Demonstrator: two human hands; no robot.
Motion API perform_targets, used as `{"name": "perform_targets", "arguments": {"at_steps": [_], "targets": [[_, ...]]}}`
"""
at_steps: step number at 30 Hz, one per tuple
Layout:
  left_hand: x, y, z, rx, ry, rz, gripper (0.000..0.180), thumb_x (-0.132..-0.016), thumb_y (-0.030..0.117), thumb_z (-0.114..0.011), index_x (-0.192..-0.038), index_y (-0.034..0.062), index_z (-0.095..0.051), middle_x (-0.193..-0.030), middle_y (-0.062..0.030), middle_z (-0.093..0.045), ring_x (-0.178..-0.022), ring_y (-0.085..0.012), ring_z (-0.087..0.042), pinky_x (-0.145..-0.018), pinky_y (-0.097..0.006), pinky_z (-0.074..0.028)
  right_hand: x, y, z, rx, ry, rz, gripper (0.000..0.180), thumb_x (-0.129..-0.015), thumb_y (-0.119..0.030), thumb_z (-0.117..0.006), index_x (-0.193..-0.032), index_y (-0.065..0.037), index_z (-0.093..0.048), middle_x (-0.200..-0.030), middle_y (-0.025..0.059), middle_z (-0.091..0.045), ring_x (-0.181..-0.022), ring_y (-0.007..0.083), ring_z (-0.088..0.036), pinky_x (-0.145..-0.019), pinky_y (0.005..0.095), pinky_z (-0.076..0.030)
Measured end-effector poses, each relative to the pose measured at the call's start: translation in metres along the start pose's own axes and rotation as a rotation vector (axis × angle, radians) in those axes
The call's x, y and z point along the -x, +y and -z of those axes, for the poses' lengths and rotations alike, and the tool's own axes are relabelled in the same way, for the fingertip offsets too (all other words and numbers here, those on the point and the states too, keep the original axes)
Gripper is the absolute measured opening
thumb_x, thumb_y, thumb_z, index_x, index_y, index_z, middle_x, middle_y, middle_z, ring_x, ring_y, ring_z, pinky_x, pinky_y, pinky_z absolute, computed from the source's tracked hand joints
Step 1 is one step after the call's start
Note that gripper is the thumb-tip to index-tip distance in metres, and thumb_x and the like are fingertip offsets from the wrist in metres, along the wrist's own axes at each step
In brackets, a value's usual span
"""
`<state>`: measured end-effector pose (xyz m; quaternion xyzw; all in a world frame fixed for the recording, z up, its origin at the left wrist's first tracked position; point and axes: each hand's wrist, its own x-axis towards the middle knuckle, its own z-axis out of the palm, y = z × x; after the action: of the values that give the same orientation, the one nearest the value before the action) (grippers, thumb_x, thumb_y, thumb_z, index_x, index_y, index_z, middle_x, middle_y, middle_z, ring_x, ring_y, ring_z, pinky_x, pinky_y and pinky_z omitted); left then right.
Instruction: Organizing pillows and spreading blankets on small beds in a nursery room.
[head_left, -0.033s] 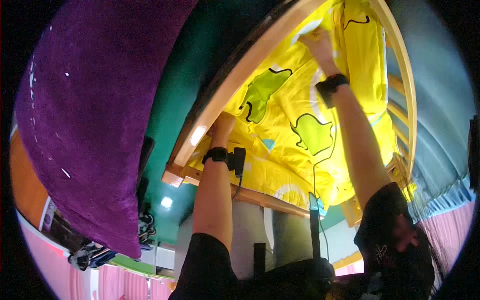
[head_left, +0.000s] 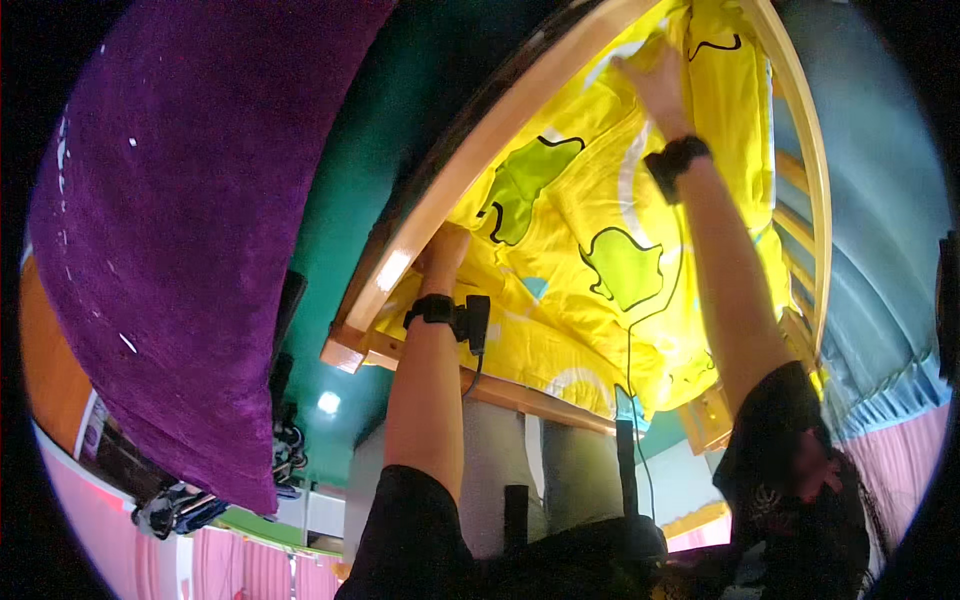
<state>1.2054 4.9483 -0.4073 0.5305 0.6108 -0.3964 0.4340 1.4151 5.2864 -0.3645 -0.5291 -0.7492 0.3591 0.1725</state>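
A yellow quilt [head_left: 560,300] with green shapes, black outlines and white curves lies rumpled inside a wooden cot-like bed frame [head_left: 480,165]. At its far end, my right hand [head_left: 660,90] rests on the cloth with the thumb stretched away from the fingers; the fingertips are slightly blurred. My left hand [head_left: 443,250] reaches down at the near left corner, between the side rail and the quilt. Its fingers are hidden there, so what they touch cannot be seen. Both wrists wear black straps with small devices, and a thin cable [head_left: 640,440] crosses the quilt.
A large purple cloth-covered surface [head_left: 190,230] stands on the left, across a strip of green floor [head_left: 335,240]. Blue-grey fabric [head_left: 880,220] hangs or lies beyond the right rail. Pink curtains [head_left: 240,565] show at the lower left.
My right hand has shifted a little to the right over the quilt, and its thumb shows more apart. The left hand stays at the rail.
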Motion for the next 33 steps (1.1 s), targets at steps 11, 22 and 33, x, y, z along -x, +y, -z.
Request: {"name": "perform_targets", "arguments": {"at_steps": [11,22,33], "targets": [[0.035,0.023,0.013,1.023,0.361,0.148,0.083,-0.057,0.036,-0.071,-0.119,-0.0033,-0.034,-0.12,-0.0181,-0.046,-0.111,-0.0306,-0.046,-0.092,-0.036,-0.037,-0.031,0.039,0.038,0.371,-0.476,0.046,0.061,-0.072,-0.033,-0.064,-0.119,-0.001,-0.043,-0.127,0.019,-0.039,-0.119,0.0274,-0.035,-0.097,0.0343,-0.03],[0.169,0.077,0.046,0.201,-0.115,-0.267,0.083,-0.063,0.059,-0.058,-0.128,0.0118,-0.037,-0.131,-0.0175,-0.035,-0.12,-0.0318,-0.034,-0.097,-0.045,-0.026,0.374,0.017,0.061,0.501,-0.618,-0.439,0.075,-0.073,-0.035,-0.058,-0.133,-0.006,-0.022,-0.139,0.0154,-0.017,-0.125,0.032,-0.026,-0.098,0.0429,-0.03],[0.207,0.106,-0.014,-0.146,0.153,0.16,0.077,-0.074,0.055,-0.043,-0.132,0.0073,-0.029,-0.137,-0.0229,-0.022,-0.127,-0.0361,-0.019,-0.101,-0.053,-0.011,0.636,0.017,0.138,0.03,-0.667,-0.874,0.037,-0.08,-0.029,-0.045,-0.106,-0.003,-0.053,-0.11,0.0187,-0.052,-0.102,0.0331,-0.049,-0.084,0.0431,-0.04]]}}
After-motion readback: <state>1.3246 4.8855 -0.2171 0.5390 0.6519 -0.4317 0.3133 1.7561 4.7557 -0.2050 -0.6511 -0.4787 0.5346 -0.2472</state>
